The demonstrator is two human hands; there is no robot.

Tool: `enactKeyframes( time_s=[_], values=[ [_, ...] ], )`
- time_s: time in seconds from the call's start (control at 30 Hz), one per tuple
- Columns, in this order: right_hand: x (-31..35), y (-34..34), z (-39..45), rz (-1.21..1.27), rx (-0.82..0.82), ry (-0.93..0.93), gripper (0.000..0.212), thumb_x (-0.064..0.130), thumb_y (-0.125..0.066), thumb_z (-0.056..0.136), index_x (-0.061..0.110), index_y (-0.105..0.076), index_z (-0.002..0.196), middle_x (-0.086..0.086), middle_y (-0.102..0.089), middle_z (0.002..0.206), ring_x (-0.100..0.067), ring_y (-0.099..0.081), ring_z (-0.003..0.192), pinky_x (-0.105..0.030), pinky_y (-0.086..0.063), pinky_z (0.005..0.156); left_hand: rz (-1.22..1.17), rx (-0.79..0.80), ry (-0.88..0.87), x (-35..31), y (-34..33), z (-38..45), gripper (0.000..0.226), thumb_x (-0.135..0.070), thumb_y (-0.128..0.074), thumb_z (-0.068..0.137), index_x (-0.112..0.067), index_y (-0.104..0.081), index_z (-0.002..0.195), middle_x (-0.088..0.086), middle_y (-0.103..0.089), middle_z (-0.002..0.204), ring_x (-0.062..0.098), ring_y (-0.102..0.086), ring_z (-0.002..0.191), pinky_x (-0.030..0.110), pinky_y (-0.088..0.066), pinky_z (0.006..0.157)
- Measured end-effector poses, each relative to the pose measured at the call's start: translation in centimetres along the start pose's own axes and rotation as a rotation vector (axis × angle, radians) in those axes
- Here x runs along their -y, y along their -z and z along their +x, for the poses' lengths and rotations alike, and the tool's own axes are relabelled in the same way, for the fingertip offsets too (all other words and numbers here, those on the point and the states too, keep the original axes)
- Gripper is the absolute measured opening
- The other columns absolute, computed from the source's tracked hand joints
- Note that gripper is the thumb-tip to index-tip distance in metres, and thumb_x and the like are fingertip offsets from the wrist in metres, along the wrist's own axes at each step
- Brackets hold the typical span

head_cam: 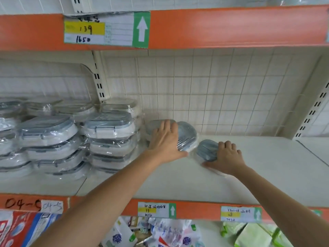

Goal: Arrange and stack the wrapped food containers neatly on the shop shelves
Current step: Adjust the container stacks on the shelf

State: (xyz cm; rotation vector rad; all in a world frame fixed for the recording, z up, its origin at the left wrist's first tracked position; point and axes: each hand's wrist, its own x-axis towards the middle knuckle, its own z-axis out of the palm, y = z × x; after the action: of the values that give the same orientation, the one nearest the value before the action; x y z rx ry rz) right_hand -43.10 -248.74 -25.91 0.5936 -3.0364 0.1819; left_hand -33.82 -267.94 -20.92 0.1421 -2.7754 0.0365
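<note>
Shelf (231, 175) | left hand (165, 141) presses wrapped container (187, 134) | right hand (227, 157) grips small container (207, 150)

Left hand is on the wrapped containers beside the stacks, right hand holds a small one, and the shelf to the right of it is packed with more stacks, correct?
Not quite. The head view shows the shelf right of the right hand bare; the stacks sit left. The left hand and the small container are as you say.
</note>
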Motion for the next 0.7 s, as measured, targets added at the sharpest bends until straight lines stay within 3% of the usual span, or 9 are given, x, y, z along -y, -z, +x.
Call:
enactKeyframes(
  time_s=[0.13,0.23,0.33,0.7],
  values=[
    [1.0,0.1,-1.6,0.024,-0.002,-0.106,0.095,0.071,-0.061,0.071,0.003,-0.033,0.131,-0.012,-0.041,0.131,-0.03,-0.039,0.121,-0.039,-0.033,0.098,-0.011,0.144,-0.022,-0.5,-1.2,-3.8,0.094,-0.075,-0.062,0.066,-0.007,-0.036,0.125,0.01,-0.039,0.122,0.025,-0.036,0.112,0.035,-0.036,0.097],
    [1.2,0.7,-3.6,0.034,0.034,-0.143,0.089,0.069,-0.062,0.07,0.005,-0.036,0.126,-0.01,-0.045,0.128,-0.03,-0.042,0.118,-0.038,-0.033,0.096,-0.026,0.308,-0.004,-0.5,-1.3,-6.2,0.097,-0.074,-0.059,0.071,-0.005,-0.031,0.133,0.013,-0.035,0.131,0.026,-0.035,0.118,0.036,-0.035,0.099],
    [1.2,1.9,-6.4,0.049,0.07,-0.161,0.088,0.068,-0.064,0.069,0.007,-0.036,0.125,-0.009,-0.045,0.126,-0.029,-0.042,0.118,-0.04,-0.033,0.095,-0.069,0.352,0.038,-1.4,0.4,-7.6,0.091,-0.069,-0.058,0.075,-0.008,-0.03,0.136,0.012,-0.035,0.131,0.027,-0.035,0.118,0.039,-0.036,0.096],
    [2.5,13.6,-19.8,0.023,0.201,-0.096,0.088,0.071,-0.059,0.068,0.007,-0.038,0.126,-0.009,-0.044,0.124,-0.029,-0.039,0.116,-0.041,-0.034,0.092,-0.062,0.572,-0.017,-4.7,16.6,-14.3,0.086,-0.067,-0.061,0.073,-0.012,-0.034,0.134,0.008,-0.037,0.124,0.026,-0.035,0.115,0.039,-0.036,0.094]
  ],
)
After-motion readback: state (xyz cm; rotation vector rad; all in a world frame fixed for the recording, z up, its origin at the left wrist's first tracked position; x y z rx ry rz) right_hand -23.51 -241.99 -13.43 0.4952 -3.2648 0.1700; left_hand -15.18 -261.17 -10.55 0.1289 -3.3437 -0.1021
